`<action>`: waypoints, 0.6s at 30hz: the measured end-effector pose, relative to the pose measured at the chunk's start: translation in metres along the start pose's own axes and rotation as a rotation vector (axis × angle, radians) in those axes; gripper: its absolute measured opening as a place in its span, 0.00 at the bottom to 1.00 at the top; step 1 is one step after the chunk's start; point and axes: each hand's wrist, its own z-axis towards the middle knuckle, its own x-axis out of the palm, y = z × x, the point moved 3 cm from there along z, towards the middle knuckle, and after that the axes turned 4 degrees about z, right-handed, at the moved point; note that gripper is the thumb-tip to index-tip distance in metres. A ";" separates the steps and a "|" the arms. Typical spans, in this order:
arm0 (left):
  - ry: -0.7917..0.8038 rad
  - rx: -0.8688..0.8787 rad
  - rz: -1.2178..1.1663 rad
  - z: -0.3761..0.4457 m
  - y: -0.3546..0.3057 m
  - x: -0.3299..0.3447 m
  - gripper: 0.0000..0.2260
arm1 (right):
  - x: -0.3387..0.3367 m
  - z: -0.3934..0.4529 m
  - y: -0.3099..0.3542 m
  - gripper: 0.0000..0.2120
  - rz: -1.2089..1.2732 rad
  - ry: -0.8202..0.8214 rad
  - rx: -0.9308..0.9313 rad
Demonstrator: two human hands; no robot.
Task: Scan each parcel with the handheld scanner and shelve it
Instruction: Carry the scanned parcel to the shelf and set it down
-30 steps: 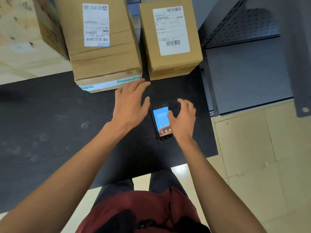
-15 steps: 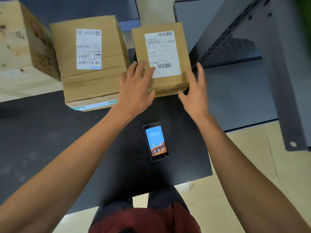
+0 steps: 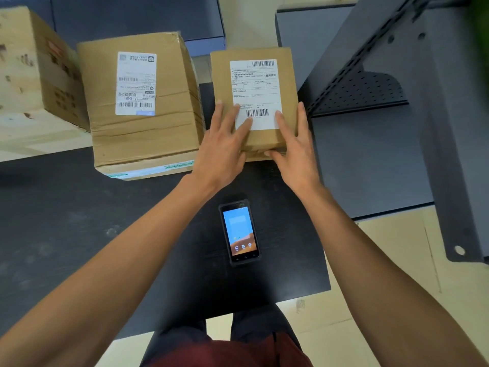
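Both hands, left hand (image 3: 222, 152) and right hand (image 3: 296, 152), lie flat with straight fingers on the small parcel (image 3: 254, 102) at the desk (image 3: 66, 221) edge, scanner (image 3: 240, 232) lying unused nearby, a larger parcel (image 3: 140, 107) apparently awaiting shelving.
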 end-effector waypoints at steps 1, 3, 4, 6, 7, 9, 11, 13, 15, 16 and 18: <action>-0.010 0.011 -0.013 -0.002 -0.002 -0.001 0.31 | -0.001 -0.004 0.000 0.40 -0.003 -0.008 0.001; -0.041 0.041 -0.043 -0.005 -0.008 -0.003 0.30 | -0.005 -0.013 0.000 0.39 -0.002 -0.027 -0.001; -0.058 0.059 -0.057 -0.008 -0.011 -0.005 0.29 | -0.008 -0.018 0.001 0.39 -0.002 -0.036 -0.006; -0.094 0.092 -0.075 -0.015 -0.016 -0.007 0.26 | -0.013 -0.029 0.004 0.38 -0.032 -0.055 -0.025; -0.112 0.103 -0.080 -0.019 -0.019 -0.008 0.25 | -0.015 -0.036 0.006 0.37 -0.047 -0.061 -0.031; -0.139 0.122 -0.093 -0.030 -0.021 -0.010 0.24 | -0.019 -0.047 0.011 0.37 -0.060 -0.072 -0.036; -0.164 0.144 -0.104 -0.043 -0.023 -0.013 0.24 | -0.022 -0.060 0.016 0.36 -0.065 -0.076 -0.046; -0.199 0.175 -0.096 -0.059 -0.024 -0.018 0.24 | -0.025 -0.074 0.023 0.36 -0.067 -0.077 -0.055; -0.235 0.211 -0.088 -0.076 -0.025 -0.025 0.22 | -0.029 -0.091 0.032 0.35 -0.062 -0.090 -0.064; -0.251 0.226 -0.092 -0.085 -0.026 -0.029 0.22 | -0.030 -0.100 0.038 0.35 -0.058 -0.103 -0.072; -0.281 0.248 -0.106 -0.104 -0.027 -0.039 0.21 | -0.033 -0.119 0.050 0.35 -0.054 -0.134 -0.089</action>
